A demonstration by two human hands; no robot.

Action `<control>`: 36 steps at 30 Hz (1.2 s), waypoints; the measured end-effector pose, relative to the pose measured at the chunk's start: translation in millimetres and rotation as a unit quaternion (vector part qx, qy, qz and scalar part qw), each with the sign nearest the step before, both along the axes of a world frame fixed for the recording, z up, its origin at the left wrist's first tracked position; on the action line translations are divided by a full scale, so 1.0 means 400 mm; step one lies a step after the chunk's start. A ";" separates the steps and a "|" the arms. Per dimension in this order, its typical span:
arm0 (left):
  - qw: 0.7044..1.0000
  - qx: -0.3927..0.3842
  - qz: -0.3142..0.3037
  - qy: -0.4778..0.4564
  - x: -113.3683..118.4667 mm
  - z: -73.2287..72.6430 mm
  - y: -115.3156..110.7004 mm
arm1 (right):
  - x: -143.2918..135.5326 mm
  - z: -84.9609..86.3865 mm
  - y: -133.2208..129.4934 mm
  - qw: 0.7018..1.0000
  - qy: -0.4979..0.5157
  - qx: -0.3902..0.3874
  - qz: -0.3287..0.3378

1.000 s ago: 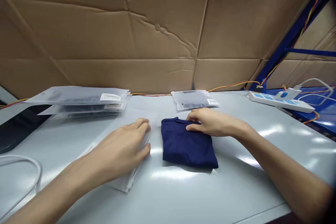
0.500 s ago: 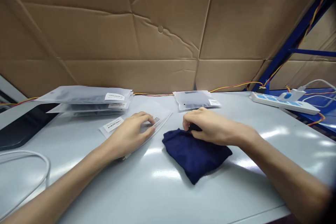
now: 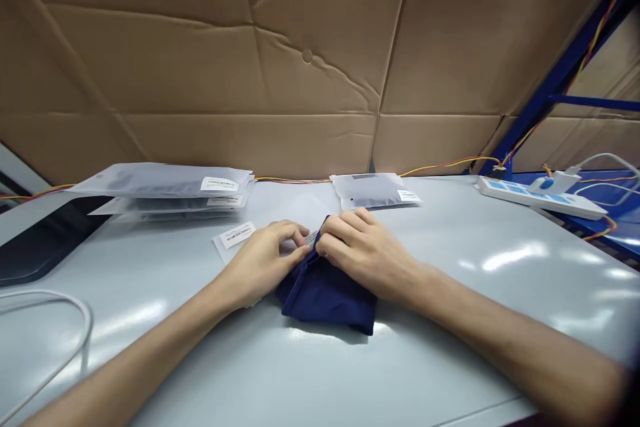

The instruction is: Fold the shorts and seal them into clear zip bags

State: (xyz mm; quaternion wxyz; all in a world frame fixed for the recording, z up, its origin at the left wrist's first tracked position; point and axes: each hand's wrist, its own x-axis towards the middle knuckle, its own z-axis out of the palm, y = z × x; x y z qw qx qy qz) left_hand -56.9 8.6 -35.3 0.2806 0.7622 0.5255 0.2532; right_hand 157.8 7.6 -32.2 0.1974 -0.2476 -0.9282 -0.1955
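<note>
A folded navy cloth garment (image 3: 333, 300) lies in front of me, its upper edge lifted a little off the table. My right hand (image 3: 357, 247) is closed on that upper edge. Just left of it, my left hand (image 3: 275, 257) pinches the edge of a frosted plastic bag (image 3: 305, 210) with a white barcode label (image 3: 237, 235) on its left part. The garment's upper left edge meets the bag beside my left fingertips; whether any cloth is inside the bag I cannot tell. My left hand and the garment hide much of the bag.
Several filled frosted bags (image 3: 165, 181) are stacked at the back left, by a black flat object (image 3: 45, 240). Another filled bag (image 3: 375, 190) lies at the back middle. A power strip (image 3: 540, 199) stands back right; a white cable (image 3: 85, 320) curves at left. Cardboard (image 3: 200, 67) walls the back.
My right hand has carried the navy garment leftward, up against the bag. My left hand has shifted slightly right with the bag, still pinching its edge.
</note>
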 end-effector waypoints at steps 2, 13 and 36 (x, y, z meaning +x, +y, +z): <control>0.999 -0.015 0.017 -0.031 0.000 0.001 0.000 | -0.010 -0.007 -0.004 1.000 -0.012 -0.014 -0.006; 0.995 0.024 -0.005 -0.094 -0.013 0.009 0.000 | -0.016 -0.016 -0.008 0.979 -0.009 -0.203 -0.005; 0.954 0.161 0.070 0.243 -0.045 -0.009 -0.048 | -0.091 -0.024 -0.016 0.974 -0.054 -0.129 -0.181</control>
